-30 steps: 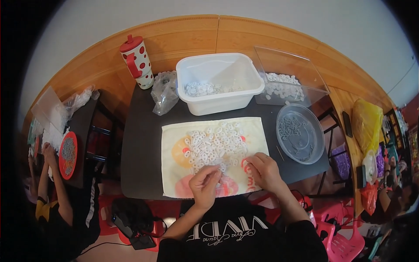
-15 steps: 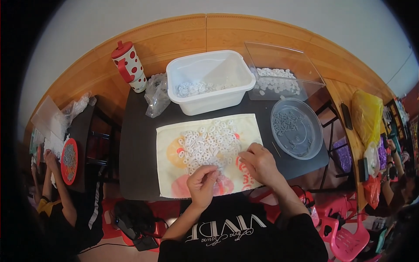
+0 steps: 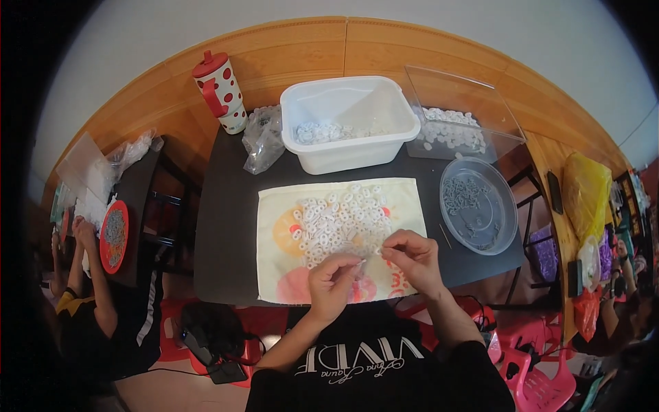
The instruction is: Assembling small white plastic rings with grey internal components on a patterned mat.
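Observation:
My left hand (image 3: 332,287) is closed in a pinch above the near part of the cream cloth (image 3: 271,257). Something tiny and pale shows at its fingertips, too small to name. To its right, my right hand (image 3: 417,262) pinches what looks like a small white plastic piece (image 3: 379,252) between thumb and forefinger. The two sets of fingertips are a short gap apart. Just beyond them, a heap of small white plastic pieces with holes (image 3: 336,223) is spread over the cloth.
Behind the cloth are a white tub (image 3: 357,154) with pale pieces, a clear box (image 3: 456,130) of white pieces, a plastic bag (image 3: 264,141) and a spotted tumbler (image 3: 223,93). A round clear tray (image 3: 498,230) with grey parts and a thin stick (image 3: 446,235) lie right. Another person's hands (image 3: 84,233) work far left.
My right hand has turned and drawn in its fingers, with a small white piece now at the tips. My left hand stays pinched near the cloth's front. The whole view has shifted slightly.

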A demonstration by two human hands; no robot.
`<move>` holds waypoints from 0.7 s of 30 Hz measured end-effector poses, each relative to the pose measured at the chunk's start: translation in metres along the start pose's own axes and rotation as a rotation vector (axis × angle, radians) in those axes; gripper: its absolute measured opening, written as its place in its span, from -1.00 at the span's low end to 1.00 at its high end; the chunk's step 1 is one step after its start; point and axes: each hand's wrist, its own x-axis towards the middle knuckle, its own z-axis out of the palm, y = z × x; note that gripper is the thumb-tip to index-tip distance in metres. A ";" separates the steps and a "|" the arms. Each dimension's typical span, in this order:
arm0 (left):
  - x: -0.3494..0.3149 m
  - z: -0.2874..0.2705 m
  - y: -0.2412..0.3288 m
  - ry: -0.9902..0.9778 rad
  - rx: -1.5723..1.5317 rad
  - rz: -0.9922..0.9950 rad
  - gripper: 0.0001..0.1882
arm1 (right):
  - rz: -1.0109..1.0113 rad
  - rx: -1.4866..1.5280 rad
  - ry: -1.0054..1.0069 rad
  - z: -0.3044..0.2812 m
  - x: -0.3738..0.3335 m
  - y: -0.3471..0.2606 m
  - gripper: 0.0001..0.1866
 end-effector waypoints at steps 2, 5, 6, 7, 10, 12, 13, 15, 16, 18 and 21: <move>0.002 0.003 0.002 -0.004 -0.009 0.018 -0.83 | -0.019 0.010 -0.030 0.007 0.005 0.001 -0.86; 0.006 0.007 0.005 0.033 -0.030 0.089 -0.85 | -0.051 0.019 -0.070 0.014 0.009 0.004 -0.86; 0.006 0.005 0.005 0.019 -0.013 0.070 -0.84 | -0.061 0.019 -0.079 0.015 0.009 0.005 -0.86; 0.005 0.003 0.005 0.005 0.002 0.051 -0.84 | -0.059 0.020 -0.083 0.015 0.008 0.006 -0.86; -0.001 -0.001 0.001 -0.023 -0.029 -0.009 -0.75 | 0.017 0.040 -0.099 0.016 0.003 0.007 -0.87; -0.001 0.001 0.003 -0.022 -0.071 -0.016 -0.69 | 0.064 0.086 -0.064 0.017 0.005 0.009 -0.88; 0.001 0.002 0.004 -0.023 -0.113 -0.019 -0.63 | 0.062 0.086 -0.065 0.016 0.007 0.010 -0.88; 0.002 -0.001 0.002 -0.045 -0.116 -0.012 -0.58 | 0.023 0.005 -0.080 0.015 0.008 0.011 -0.89; 0.001 -0.002 0.002 -0.069 -0.120 -0.008 -0.53 | 0.024 0.006 -0.080 0.015 0.007 0.011 -0.89; -0.001 -0.002 0.003 -0.072 -0.111 -0.025 -0.53 | 0.002 -0.056 -0.105 0.015 0.004 0.012 -0.89; -0.001 -0.003 0.007 -0.077 -0.061 -0.031 -0.54 | -0.037 -0.121 -0.101 0.018 0.004 0.008 -0.89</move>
